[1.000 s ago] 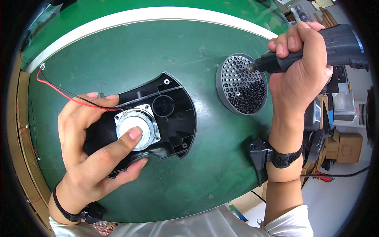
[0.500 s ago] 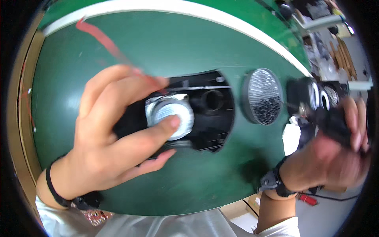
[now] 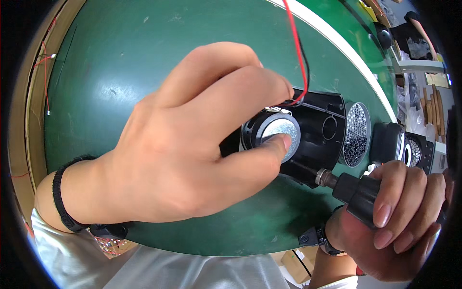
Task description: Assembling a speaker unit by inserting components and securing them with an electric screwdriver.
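Two-handed, we press the thumb of our left hand (image 3: 168, 149) onto the round speaker (image 3: 289, 126) in the black housing (image 3: 313, 149), fingers curled together; our right hand (image 3: 390, 241) wraps its fingers around a black screwdriver (image 3: 358, 195). Beside the housing, a grey dish (image 3: 357, 117) holds dark screws (image 3: 355, 150).

A small-parts assembly workshop

The green counter (image 3: 106, 91) reads as a workbench, with a white strip (image 3: 337, 38) crossing the upper right. Near the middle of the frame is a round speaker (image 3: 281, 130) in a black plastic shell (image 3: 320, 147), with loose red wire (image 3: 298, 43) beside it. A power screwdriver (image 3: 356, 190) at lower right and a dish of dark screws (image 3: 355, 150) at centre right suit such work. Plastic bags (image 3: 416, 115) and another person (image 3: 424, 34) show toward the upper right.
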{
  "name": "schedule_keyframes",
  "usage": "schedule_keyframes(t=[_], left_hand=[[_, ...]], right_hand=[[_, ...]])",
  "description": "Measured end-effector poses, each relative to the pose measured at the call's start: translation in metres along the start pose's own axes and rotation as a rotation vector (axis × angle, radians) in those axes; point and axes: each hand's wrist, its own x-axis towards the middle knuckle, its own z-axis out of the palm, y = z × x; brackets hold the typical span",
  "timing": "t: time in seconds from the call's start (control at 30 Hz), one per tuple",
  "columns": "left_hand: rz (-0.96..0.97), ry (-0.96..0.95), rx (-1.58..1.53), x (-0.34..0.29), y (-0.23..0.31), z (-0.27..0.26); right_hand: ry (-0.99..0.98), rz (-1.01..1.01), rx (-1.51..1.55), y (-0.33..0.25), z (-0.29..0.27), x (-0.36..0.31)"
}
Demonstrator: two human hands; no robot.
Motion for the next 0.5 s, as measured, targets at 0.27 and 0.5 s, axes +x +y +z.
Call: schedule_keyframes(t=[0.27, 0.5], left_hand=[[-0.07, 0.082, -0.068, -0.011, -0.001, 0.01], [-0.044, 0.132, -0.088, -0.011, -0.002, 0.017]], right_hand=[[-0.06, -0.106, -0.07, 0.016, -0.001, 0.005], [-0.135, -0.115, -0.139, 0.019, -0.004, 0.006]])
